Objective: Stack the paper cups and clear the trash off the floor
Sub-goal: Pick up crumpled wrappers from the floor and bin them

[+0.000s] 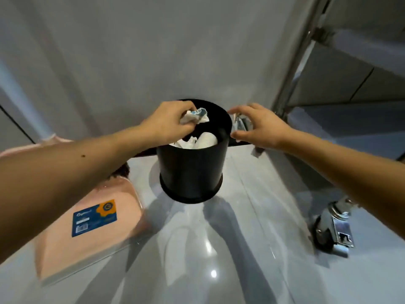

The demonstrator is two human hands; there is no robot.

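A black round trash bin stands on the glossy grey floor against the wall. White crumpled paper and what looks like a paper cup lie inside it. My left hand hovers over the bin's opening, pinching a crumpled white and blue piece of paper trash. My right hand is just right of the bin's rim, fingers spread and curved, holding nothing that I can see. A shiny, foil-like scrap lies behind its fingers.
A pink plastic container with a blue label sits at the left on the floor. A caster wheel with a metal bracket of a cart stands at the right, below metal shelving. A grey wall rises behind the bin.
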